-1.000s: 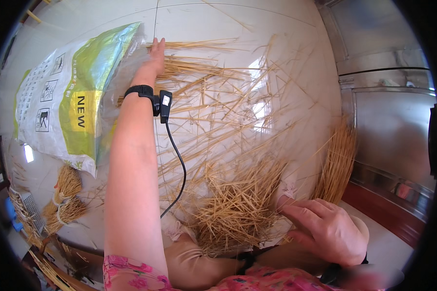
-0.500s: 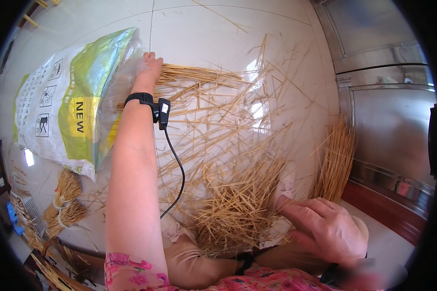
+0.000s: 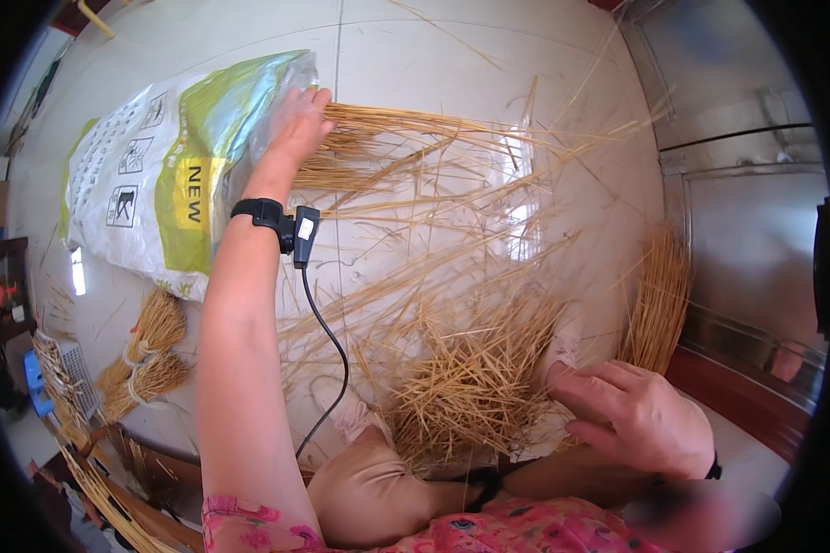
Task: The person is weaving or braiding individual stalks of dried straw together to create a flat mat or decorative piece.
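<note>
At the mouth of a white and green woven plastic sack [image 3: 184, 212] is my left hand [image 3: 297, 124], its fingers bent round the ends of long straw stalks [image 3: 387, 124]. The stalks stretch to the right across the floor from the hand. Clear plastic at the sack's rim lies against the hand. A black wrist strap with a small device and cable sits on my left wrist. My right hand [image 3: 644, 419] hovers or rests above my right knee; which, I cannot tell. Its fingers are loosely bent, the thumb apart, and nothing shows in it.
A heap of short cut straw [image 3: 470, 396] lies between my feet. A tied straw bundle [image 3: 148, 355] is at the left, beside a grey basket [image 3: 81, 380]. More stalks [image 3: 657, 300] lean by the metal cabinet [image 3: 756, 240]. Loose straws are scattered over the tiled floor [image 3: 415, 55].
The view has shifted, so most things sit farther right. Relative to the sack, my left hand has moved left over its mouth. Long stalks now reach farther right. My right hand is nearly unmoved.
</note>
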A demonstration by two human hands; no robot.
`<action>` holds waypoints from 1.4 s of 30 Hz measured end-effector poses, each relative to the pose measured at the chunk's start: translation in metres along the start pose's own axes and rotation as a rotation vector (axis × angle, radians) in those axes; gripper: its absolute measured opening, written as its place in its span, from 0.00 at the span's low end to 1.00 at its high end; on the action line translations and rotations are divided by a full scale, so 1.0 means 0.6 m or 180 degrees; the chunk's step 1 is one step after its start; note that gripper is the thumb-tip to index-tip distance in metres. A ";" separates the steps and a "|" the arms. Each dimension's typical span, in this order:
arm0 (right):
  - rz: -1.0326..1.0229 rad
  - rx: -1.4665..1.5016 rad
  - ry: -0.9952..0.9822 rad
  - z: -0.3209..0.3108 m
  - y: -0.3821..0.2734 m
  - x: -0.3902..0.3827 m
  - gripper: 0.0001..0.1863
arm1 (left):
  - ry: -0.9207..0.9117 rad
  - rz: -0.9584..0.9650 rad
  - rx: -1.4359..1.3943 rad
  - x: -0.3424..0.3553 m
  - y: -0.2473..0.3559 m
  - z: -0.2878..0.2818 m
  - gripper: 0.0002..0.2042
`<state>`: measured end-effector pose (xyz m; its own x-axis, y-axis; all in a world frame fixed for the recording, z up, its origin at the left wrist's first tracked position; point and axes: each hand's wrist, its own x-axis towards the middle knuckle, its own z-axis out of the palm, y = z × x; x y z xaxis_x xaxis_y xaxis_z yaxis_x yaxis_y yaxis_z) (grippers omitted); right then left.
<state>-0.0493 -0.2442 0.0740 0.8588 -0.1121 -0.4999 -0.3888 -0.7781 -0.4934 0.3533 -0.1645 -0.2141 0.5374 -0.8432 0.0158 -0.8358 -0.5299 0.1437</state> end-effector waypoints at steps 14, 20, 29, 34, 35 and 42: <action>-0.1397 -0.1023 0.0991 0.050 0.176 0.274 0.20 | -0.0109 -0.0432 -0.0412 -0.011 0.043 -0.025 0.19; -0.0584 -0.1501 0.0152 0.098 0.219 0.371 0.20 | 0.0135 -0.0146 0.0129 -0.004 0.030 -0.019 0.14; 0.0392 -0.0967 0.0313 0.132 0.455 0.372 0.21 | 0.0551 -0.0348 0.0018 0.013 0.023 -0.024 0.15; 0.1514 0.0796 0.0715 0.086 0.420 0.358 0.22 | 0.0445 -0.0584 -0.0244 0.012 0.025 -0.040 0.17; 0.1528 0.0794 0.0725 0.078 0.410 0.359 0.22 | 0.0294 -0.0651 -0.0336 0.012 0.027 -0.042 0.17; -0.0972 -0.0537 0.0882 0.065 0.234 0.333 0.14 | 0.0257 -0.0672 -0.0233 0.003 0.018 -0.042 0.17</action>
<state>0.0550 -0.3518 -0.1228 0.9917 -0.0052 -0.1283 -0.0635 -0.8886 -0.4543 0.3479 -0.1696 -0.1875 0.7091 -0.7028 0.0564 -0.6951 -0.6833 0.2235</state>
